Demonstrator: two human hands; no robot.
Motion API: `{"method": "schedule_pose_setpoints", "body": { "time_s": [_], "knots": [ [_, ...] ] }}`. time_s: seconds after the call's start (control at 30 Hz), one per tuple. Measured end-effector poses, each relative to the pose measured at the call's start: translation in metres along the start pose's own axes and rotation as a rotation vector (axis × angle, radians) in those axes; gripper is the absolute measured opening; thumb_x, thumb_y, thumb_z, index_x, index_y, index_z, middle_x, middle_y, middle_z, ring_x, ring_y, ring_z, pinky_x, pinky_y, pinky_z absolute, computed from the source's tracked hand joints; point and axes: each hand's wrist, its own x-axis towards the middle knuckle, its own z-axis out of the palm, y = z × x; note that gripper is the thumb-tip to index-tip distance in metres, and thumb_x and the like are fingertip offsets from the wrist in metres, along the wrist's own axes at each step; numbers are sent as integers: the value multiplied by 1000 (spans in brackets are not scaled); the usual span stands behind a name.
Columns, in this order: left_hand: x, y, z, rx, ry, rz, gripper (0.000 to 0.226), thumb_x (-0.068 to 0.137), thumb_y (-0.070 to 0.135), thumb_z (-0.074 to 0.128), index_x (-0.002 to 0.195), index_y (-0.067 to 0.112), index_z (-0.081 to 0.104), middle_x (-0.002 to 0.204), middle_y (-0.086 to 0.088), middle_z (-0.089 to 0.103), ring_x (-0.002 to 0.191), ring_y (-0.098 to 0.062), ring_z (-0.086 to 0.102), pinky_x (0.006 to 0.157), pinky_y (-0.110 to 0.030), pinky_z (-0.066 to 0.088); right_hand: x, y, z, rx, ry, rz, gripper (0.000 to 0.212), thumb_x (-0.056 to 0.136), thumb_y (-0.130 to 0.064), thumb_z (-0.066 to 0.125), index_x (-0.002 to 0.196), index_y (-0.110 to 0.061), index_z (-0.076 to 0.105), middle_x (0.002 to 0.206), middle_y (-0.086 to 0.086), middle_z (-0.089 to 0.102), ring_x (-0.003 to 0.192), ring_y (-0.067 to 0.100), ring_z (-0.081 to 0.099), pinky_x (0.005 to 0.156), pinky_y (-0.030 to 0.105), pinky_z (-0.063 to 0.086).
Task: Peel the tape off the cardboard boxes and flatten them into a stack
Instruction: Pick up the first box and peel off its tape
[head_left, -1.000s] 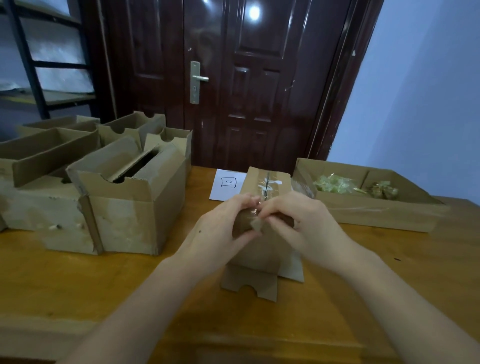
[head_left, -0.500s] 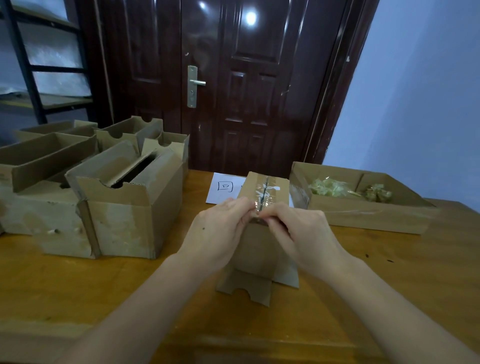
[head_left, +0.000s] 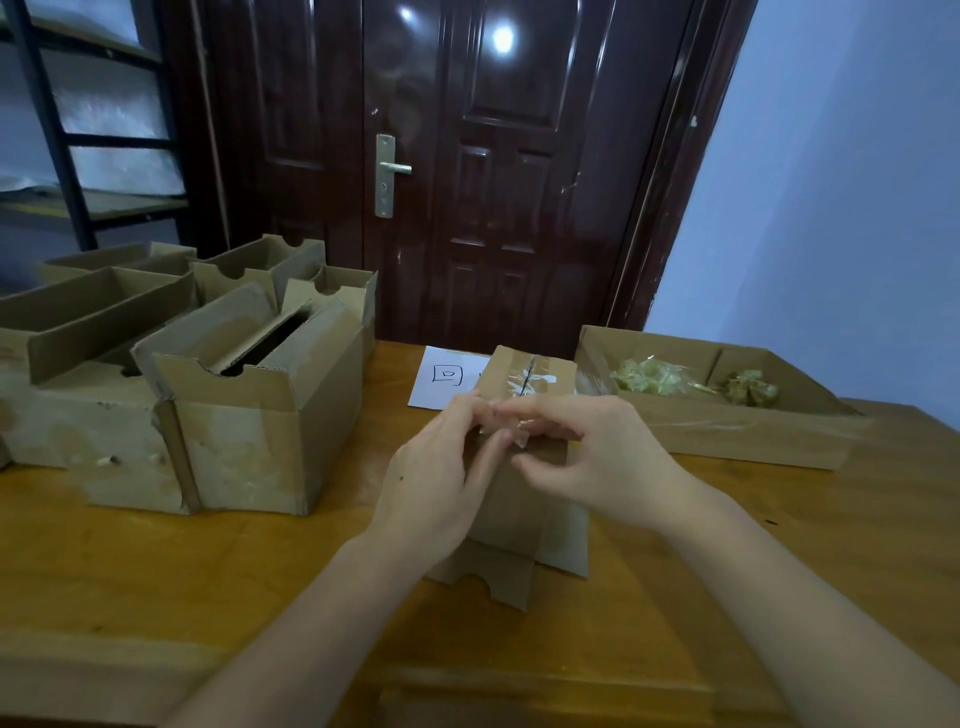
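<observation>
A: Centre frame, left hand (head_left: 441, 483) and right hand (head_left: 597, 457) pinch the tape (head_left: 519, 431) end on the small box (head_left: 524, 499).

B: It may tear (thin film); the tape tray (head_left: 727, 431) waits right, behind.

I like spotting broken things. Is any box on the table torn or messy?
Yes. The front box on the left has a ripped corner, scuffed pale patches and flaps standing half open. The small box under both hands has wrinkled clear tape across its top. The tray on the right holds crumpled tape wads.
</observation>
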Motion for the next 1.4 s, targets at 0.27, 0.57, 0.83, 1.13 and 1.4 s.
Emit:
{"method": "schedule_pose_setpoints", "body": {
  "time_s": [0.27, 0.57, 0.83, 1.13, 1.4],
  "knots": [
    [-7, -4, -2, 45, -77, 11, 32, 90, 62, 59, 116, 50, 42, 139, 46, 38, 134, 15, 40, 102, -27, 49, 7, 1, 3, -135, 54, -88, 13, 92, -22, 74, 103, -23, 81, 95, -11, 79, 90, 9, 74, 75, 40, 60],
    [-5, 18, 20, 62, 60, -86, 69, 74, 82, 62, 126, 42, 40, 113, 32, 42, 114, 1, 45, 92, -38, 56, 13, -6, -2, -166, -5, -93, 13, 97, -24, 68, 96, -18, 80, 80, -8, 75, 69, 11, 67, 67, 28, 46],
    [8, 6, -1, -182, -309, -207, 95, 77, 61, 55, 155, 50, 3, 154, 35, 11, 148, -2, 10, 124, -49, 17, 37, -1, -6, 70, -171, 109, 12, 90, -32, 77, 101, -29, 81, 75, -24, 70, 74, -2, 63, 68, 14, 47],
    [-5, 0, 1, -474, -208, -284, 85, 90, 54, 49, 162, 42, 5, 154, 47, -10, 127, 38, 7, 95, 9, 20, 58, 2, 16, 255, -296, 201, 13, 82, -40, 83, 84, -29, 77, 72, -7, 64, 62, 6, 50, 63, 32, 44],
    [-3, 6, 13, -661, -92, -371, 78, 85, 33, 48, 158, 21, 26, 156, 14, 23, 134, 21, 27, 97, 1, 33, 51, 5, 12, 204, -320, 118, 9, 95, -24, 70, 90, -26, 77, 86, -15, 68, 74, -1, 53, 70, 17, 41]
  ]
}}
